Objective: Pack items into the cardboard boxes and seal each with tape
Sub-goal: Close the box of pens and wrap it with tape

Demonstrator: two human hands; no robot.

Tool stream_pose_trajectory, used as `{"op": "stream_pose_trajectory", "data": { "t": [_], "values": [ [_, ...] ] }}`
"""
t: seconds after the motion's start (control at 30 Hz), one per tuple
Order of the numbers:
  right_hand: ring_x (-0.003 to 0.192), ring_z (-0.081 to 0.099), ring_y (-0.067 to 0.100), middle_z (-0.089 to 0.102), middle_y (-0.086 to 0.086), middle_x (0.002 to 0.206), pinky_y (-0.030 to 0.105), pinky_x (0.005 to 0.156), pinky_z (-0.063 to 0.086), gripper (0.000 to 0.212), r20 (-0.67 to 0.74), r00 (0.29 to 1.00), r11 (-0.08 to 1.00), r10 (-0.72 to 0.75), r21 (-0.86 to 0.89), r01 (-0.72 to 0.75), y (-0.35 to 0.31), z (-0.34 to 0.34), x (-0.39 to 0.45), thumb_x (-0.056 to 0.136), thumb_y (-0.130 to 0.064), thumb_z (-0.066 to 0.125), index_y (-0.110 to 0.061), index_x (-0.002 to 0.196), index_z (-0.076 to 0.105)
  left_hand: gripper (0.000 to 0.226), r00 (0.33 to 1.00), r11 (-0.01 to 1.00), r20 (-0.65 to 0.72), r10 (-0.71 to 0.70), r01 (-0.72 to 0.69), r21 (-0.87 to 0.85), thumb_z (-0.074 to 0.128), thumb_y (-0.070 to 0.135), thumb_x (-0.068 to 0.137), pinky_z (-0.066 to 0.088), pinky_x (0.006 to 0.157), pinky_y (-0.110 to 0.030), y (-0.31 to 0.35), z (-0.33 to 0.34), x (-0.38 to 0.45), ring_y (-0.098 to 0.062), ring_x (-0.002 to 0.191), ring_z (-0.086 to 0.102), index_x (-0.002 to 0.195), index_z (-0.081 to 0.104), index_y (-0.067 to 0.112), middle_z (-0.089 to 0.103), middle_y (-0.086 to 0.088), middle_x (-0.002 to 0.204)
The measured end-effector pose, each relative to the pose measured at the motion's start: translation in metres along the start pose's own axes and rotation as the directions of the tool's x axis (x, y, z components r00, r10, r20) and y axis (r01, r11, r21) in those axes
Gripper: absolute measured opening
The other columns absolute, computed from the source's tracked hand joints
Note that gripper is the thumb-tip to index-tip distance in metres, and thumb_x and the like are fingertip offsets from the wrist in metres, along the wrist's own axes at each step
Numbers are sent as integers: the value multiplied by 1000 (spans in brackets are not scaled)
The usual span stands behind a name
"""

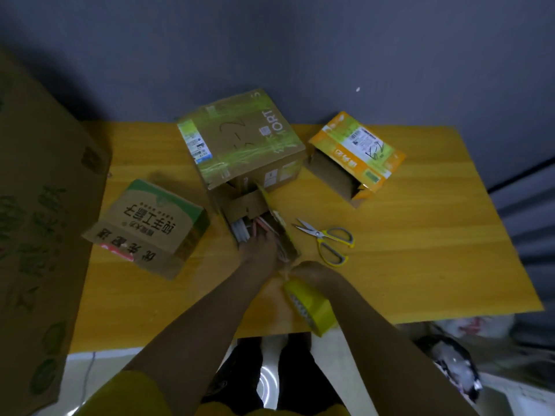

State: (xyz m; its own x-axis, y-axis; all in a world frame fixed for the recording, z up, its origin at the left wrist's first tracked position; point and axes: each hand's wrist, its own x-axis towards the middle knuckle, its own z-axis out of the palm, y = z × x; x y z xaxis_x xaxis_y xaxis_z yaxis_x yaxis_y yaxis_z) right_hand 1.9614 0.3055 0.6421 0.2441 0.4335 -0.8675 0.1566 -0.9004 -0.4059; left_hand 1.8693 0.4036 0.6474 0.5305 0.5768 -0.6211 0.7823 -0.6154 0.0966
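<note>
The bench (420, 235) is showing a yellow-orange wood grain. The tape roll (310, 306) is glowing yellow. The scissors (327, 240) are showing yellow-and-grey handles. The middle box (243, 139) is wearing brown with green streaks; the right box (357, 145) is showing orange and green.

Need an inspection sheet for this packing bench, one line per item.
Surface: yellow wooden table, lit dimly.
Job's things: large box lying open-side toward the person, pens inside; green box left; orange box right, open; tape roll.
Clutter: scissors, lying open.
Hands: left hand reaching into large box; right hand holds tape roll.
Cables: thin cable on the floor.
Surroundings: grey wall; big carton at left; bags on floor.
</note>
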Motion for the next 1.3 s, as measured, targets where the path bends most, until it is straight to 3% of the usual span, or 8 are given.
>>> {"op": "stream_pose_trajectory", "data": {
  "t": [0.1, 0.23, 0.53, 0.67, 0.73, 0.83, 0.97, 1.3],
  "values": [
    [76, 51, 21, 62, 25, 92, 38, 75, 38, 43, -185, 979, 996, -86, 5, 89, 12, 9, -1, 96, -36, 54, 4, 83, 65, 67, 1000, 1000, -20, 3, -3, -16, 58, 48, 92, 44, 89, -43, -3, 5, 2, -32, 117, 50, 139, 29, 10, 45, -14, 137],
    [114, 55, 35, 60, 21, 123, 37, 91, 43, 38, -281, 958, 999, -52, -3, 53, 27, 10, 2, 96, -30, 55, 1, 116, 62, 72, 998, 999, -56, 11, -12, -35, 55, 57, 89, 47, 85, -43, -8, 9, 3, -33, 115, 50, 138, 30, 11, 42, -15, 138],
    [111, 57, 26, 61, 6, 111, 30, 82, 39, 16, -409, 901, 959, -143, 169, 229, 66, -2, -24, 96, -31, 57, -15, 95, 61, 72, 984, 998, -174, 49, -42, 47, 42, 61, 93, 36, 101, -43, -7, 5, -9, -31, 131, 36, 140, 29, 8, 36, -14, 143],
    [91, 54, 23, 61, 17, 114, 31, 75, 38, 11, -383, 899, 935, -213, 187, 301, 75, -9, -39, 99, -23, 49, -19, 101, 59, 39, 872, 972, -433, 230, -186, 142, 28, 41, 101, 35, 91, -37, 4, 0, -30, -27, 113, 48, 114, 51, 12, 52, -9, 117],
    [92, 56, 30, 58, 17, 119, 34, 75, 39, 14, -373, 895, 925, -245, 185, 330, 80, -13, -43, 99, -17, 47, -23, 104, 58, 40, 814, 909, -418, 403, -410, 76, 24, 39, 101, 35, 78, -35, 18, 1, -38, -27, 101, 54, 99, 55, 12, 55, -8, 103],
    [120, 51, 24, 56, 1, 129, 31, 94, 40, 18, -379, 869, 892, -318, 190, 409, 90, -21, -48, 97, -16, 50, -26, 108, 60, 28, 802, 800, -263, 536, -582, -147, 41, 32, 101, 38, 82, -34, 49, 3, -42, -24, 110, 50, 119, 54, 15, 53, -8, 118],
    [116, 53, 9, 61, -6, 121, 12, 94, 39, 22, -441, 801, 838, -405, 172, 518, 103, -46, -54, 96, -12, 55, -22, 114, 62, 24, 851, 764, -222, 477, -526, -375, 54, 25, 97, 48, 84, -36, 90, 7, -30, -23, 103, 57, 119, 58, 14, 60, -7, 113],
    [119, 50, 24, 48, 4, 138, 34, 85, 43, 52, -284, 841, 886, -461, -92, 455, 150, -170, -49, 95, -18, 58, -24, 143, 38, 6, 859, 779, -329, 394, -501, -376, 54, 18, 97, 47, 76, -42, 205, -1, 14, -25, 89, 56, 92, 55, 15, 59, -7, 97]
  ]
}}
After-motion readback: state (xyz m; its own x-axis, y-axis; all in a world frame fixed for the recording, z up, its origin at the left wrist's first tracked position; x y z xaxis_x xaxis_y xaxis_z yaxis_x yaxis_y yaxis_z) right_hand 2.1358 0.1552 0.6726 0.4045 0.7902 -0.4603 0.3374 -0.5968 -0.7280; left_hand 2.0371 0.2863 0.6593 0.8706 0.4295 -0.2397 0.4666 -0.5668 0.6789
